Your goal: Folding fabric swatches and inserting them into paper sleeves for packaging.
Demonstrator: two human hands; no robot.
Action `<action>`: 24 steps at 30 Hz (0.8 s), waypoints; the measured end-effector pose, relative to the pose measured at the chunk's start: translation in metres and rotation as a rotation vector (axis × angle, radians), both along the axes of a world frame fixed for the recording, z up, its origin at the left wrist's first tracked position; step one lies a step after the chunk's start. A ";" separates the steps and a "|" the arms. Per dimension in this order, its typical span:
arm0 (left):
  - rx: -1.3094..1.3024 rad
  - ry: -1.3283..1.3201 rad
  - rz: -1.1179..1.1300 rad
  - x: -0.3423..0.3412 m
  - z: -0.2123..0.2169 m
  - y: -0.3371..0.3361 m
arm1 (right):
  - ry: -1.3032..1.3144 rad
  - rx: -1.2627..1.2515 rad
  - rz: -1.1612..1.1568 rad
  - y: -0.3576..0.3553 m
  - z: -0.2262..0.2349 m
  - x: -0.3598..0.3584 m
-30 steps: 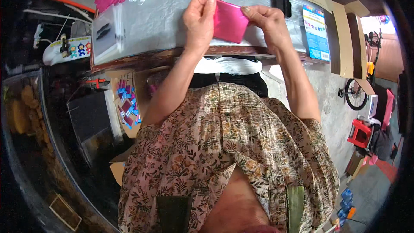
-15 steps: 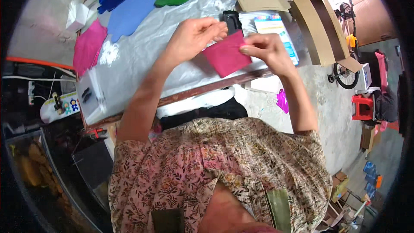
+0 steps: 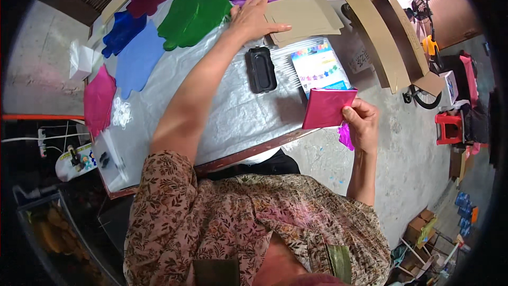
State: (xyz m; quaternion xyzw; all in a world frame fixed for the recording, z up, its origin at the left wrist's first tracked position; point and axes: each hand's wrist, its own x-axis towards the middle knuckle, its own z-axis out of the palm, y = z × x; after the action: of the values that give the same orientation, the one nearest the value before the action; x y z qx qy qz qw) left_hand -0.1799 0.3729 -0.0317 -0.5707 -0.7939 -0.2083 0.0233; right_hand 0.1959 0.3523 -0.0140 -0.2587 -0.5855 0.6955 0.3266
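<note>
Your silver-covered table (image 3: 233, 111) stands on bare concrete. Your right hand (image 3: 361, 123) pinches a folded glossy magenta sheet (image 3: 326, 108); left hand (image 3: 253, 18), fingers spread, presses flat cardboard pieces (image 3: 307, 17).

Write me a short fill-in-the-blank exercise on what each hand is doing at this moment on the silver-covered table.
1. The right hand pinches a folded shiny ____ sheet by its edge.
2. The left hand rests on the stack of flat brown ____ pieces.
3. The black rectangular device lies on the silver table cover beside a clear packet with a ____ printed card.

Missing words: pink; cardboard; colourful
</note>
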 end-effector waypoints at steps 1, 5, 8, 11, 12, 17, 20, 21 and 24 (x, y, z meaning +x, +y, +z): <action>-0.026 -0.032 0.010 -0.003 -0.003 0.003 | -0.005 -0.001 -0.015 0.004 -0.002 0.001; 0.066 -0.080 -0.068 -0.006 -0.006 0.011 | 0.011 -0.045 -0.021 0.011 -0.005 -0.003; 0.215 0.006 -0.041 -0.001 -0.003 0.012 | 0.002 -0.064 -0.052 0.011 0.003 -0.009; 0.323 -0.056 -0.032 0.004 0.009 0.011 | -0.007 -0.063 -0.076 0.008 0.002 -0.008; 0.352 -0.159 -0.030 0.004 0.015 0.010 | -0.010 -0.057 -0.078 0.006 0.001 -0.008; 0.596 -1.077 -0.199 -0.008 0.037 -0.014 | -0.064 -0.129 -0.073 -0.006 0.010 -0.018; 0.412 -1.032 -0.105 -0.008 0.059 -0.078 | -0.123 -0.166 0.014 -0.012 0.012 -0.033; 0.418 -1.029 -0.071 -0.011 0.060 -0.109 | -0.151 -0.184 0.074 -0.018 0.015 -0.043; 0.448 -0.968 0.188 -0.022 0.050 -0.201 | -0.275 -0.084 0.219 -0.044 0.021 -0.093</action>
State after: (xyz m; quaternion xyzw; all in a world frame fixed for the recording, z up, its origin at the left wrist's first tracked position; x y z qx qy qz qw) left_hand -0.2023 0.1722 0.0179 -0.3172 -0.6977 -0.6085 -0.2056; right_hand 0.1027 0.3087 0.0066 -0.2995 -0.6198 0.7088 0.1545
